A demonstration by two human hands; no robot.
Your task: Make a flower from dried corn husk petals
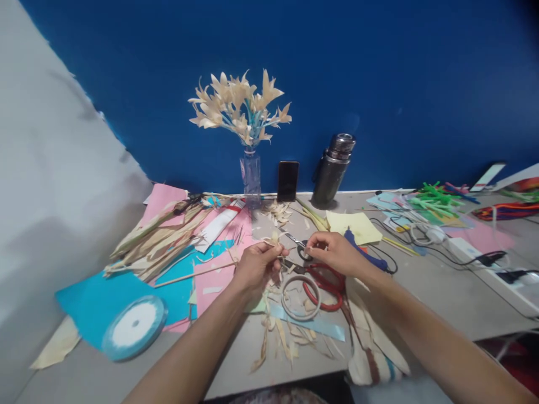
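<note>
My left hand (259, 266) is closed in a pinch on a small pale piece of dried husk (274, 241), which sticks up past the fingertips. To its right, my right hand (332, 251) has thumb and fingers pressed together; what they hold, if anything, is too small to tell. Small black-handled scissors (304, 252) lie by the right fingertips. Below the hands are large red-handled scissors (330, 306) and a pale tape ring (283, 300). Husk scraps (284, 339) and a light blue strip (330, 330) lie on the table in front.
Behind stand a bottle (252, 177) of husk flowers (240, 101), a phone (288, 180) and a dark flask (332, 174). Dried husks (162, 241) and a ribbon spool (135, 327) lie left. A blue glue gun (364, 252), a power strip (492, 275) and cables sit right.
</note>
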